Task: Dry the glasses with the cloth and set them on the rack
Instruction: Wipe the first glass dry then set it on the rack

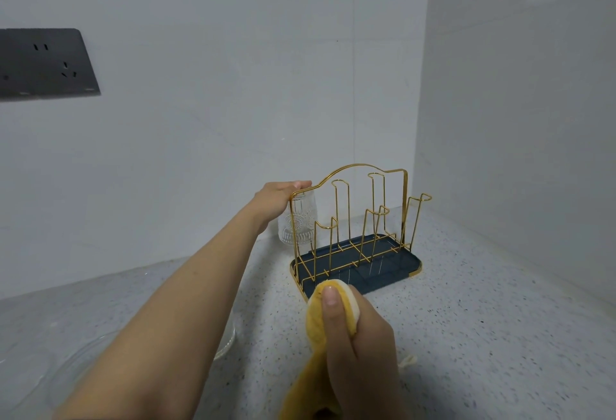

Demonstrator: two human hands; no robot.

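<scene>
The counter (466, 336) is a grey speckled stone surface that meets light walls in a corner. On it, near the corner, stands 1 rack (358, 236) of gold wire with a dark blue tray as its base. At the left, near the lower edge, lies 1 clear glass dish (225, 344), mostly hidden behind an arm.

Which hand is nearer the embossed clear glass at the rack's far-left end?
Left. The left hand grips the embossed clear glass by its upturned base; the right hand holds the yellow cloth, nearer the camera.
</scene>
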